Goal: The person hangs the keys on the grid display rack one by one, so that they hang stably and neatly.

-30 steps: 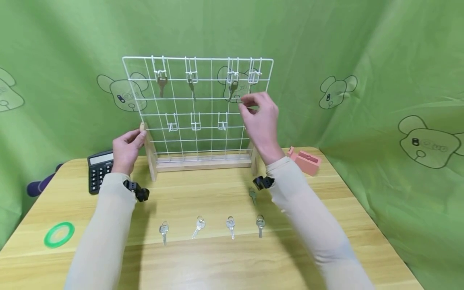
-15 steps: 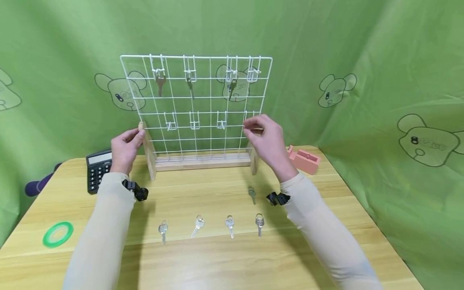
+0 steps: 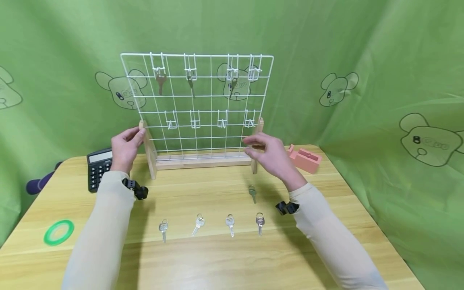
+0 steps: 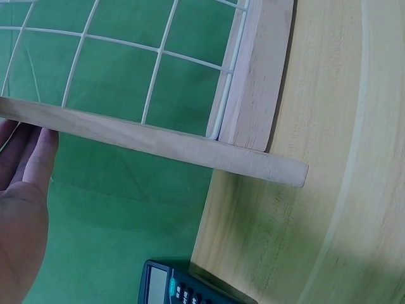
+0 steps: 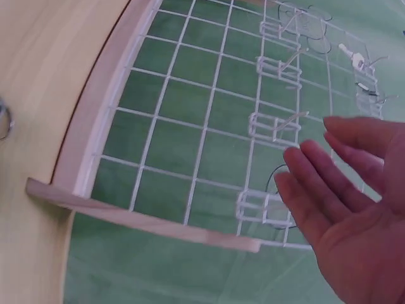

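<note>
A white wire grid rack (image 3: 211, 96) stands in a wooden frame. Keys hang from three of its upper hooks, among them one at the left (image 3: 161, 83) and one right of centre (image 3: 233, 88). My left hand (image 3: 125, 148) pinches the top of the left wooden post (image 3: 150, 157). In the left wrist view its fingers (image 4: 39, 155) reach behind that post. My right hand (image 3: 271, 156) holds nothing, its fingers loosely bent in front of the right post (image 3: 259, 127). The right wrist view shows its fingertips close to the bare lower hooks (image 5: 276, 126).
Several keys lie on the table (image 3: 203, 266), one key (image 3: 252, 194) nearer the rack than the front row, such as this key (image 3: 259, 224). A calculator (image 3: 97, 171) and green tape ring (image 3: 59, 232) are at the left, a pink box (image 3: 306, 161) at the right. Green curtain surrounds the table.
My right hand has come down from the upper hooks, past the lower right hook, to beside the right post, its fingers spreading a little. The left hand keeps its grip on the post.
</note>
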`<state>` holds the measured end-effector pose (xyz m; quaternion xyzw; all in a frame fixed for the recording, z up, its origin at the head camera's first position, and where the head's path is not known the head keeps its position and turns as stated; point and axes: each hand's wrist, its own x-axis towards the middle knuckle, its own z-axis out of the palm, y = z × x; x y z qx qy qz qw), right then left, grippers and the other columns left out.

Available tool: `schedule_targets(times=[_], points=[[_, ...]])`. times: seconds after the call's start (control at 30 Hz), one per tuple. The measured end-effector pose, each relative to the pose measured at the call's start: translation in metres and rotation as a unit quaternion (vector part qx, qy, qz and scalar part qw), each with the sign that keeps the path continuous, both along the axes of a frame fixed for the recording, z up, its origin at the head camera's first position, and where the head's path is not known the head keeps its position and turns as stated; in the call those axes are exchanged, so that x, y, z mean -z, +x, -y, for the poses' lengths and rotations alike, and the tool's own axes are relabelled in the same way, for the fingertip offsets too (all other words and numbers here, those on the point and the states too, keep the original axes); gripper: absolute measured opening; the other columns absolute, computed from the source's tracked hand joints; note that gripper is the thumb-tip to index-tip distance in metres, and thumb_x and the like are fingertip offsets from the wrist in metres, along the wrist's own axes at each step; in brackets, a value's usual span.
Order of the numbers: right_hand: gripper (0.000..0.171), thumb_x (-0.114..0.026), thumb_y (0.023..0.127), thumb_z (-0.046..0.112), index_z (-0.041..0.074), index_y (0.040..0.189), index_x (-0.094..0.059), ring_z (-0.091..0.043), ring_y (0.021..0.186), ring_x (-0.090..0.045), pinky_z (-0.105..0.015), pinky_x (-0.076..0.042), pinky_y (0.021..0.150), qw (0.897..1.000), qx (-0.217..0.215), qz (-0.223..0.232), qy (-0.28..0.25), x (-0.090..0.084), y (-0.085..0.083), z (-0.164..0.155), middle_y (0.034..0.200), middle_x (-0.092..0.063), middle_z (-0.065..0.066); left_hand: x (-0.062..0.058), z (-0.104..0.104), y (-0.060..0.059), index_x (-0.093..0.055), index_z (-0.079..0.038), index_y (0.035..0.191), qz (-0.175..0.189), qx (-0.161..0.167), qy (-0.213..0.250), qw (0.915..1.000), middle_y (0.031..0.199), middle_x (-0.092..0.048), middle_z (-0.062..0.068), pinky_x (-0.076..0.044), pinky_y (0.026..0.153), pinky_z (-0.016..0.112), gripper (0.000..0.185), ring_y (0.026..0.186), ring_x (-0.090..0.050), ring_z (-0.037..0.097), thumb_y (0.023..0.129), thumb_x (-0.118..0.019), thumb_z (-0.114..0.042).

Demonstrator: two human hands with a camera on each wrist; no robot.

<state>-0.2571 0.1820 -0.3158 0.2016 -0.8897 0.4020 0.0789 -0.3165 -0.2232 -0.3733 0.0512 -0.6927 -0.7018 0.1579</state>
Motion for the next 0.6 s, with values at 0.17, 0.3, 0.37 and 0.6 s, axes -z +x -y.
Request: schedule_targets(times=[0.17, 0.3, 0.37, 0.6], points=[[0.036, -0.071, 0.091, 0.017, 0.011, 0.127, -0.065, -0.029, 0.115, -0.058, -0.047, -0.05, 0.1, 0.998, -0.032, 0.043, 0.038, 0.012, 0.0, -0.013, 0.127, -0.063, -0.007, 0.0, -0.001, 0.0, -0.057, 0.003, 0.131, -0.003, -0.001, 0.006, 1.0, 0.129, -0.058, 0.022, -0.053, 0.094, 0.023, 0.051, 0.109, -0.062, 0.021, 0.091, -0.072, -0.024], [0.039, -0.073, 0.091, 0.02, 0.012, 0.128, -0.064, -0.033, 0.125, -0.051, -0.052, -0.041, 0.108, 0.994, -0.057, 0.071, 0.062, 0.024, -0.001, -0.023, 0.133, -0.059, -0.009, -0.001, -0.001, 0.001, -0.057, 0.002, 0.132, 0.0, -0.004, -0.002, 1.0, 0.13, -0.058, 0.022, -0.053, 0.094, 0.022, 0.051, 0.11, -0.062, 0.022, 0.091, -0.072, -0.026], [0.039, -0.073, 0.091, 0.02, 0.011, 0.128, -0.065, -0.035, 0.129, -0.047, -0.054, -0.036, 0.111, 0.992, -0.066, 0.081, 0.07, 0.03, -0.001, -0.027, 0.135, -0.058, -0.01, -0.002, -0.002, 0.001, -0.057, 0.002, 0.132, 0.004, -0.005, -0.008, 1.0, 0.131, -0.057, 0.022, -0.053, 0.094, 0.022, 0.052, 0.111, -0.061, 0.023, 0.091, -0.072, -0.026], [0.043, -0.074, 0.089, 0.02, 0.008, 0.129, -0.063, -0.034, 0.131, -0.045, -0.054, -0.032, 0.114, 0.984, -0.093, 0.125, 0.087, 0.055, -0.002, -0.037, 0.135, -0.058, -0.012, -0.002, -0.002, 0.003, -0.057, 0.001, 0.133, 0.008, -0.004, -0.011, 0.9999, 0.131, -0.057, 0.022, -0.052, 0.094, 0.021, 0.051, 0.113, -0.06, 0.024, 0.092, -0.07, -0.027]])
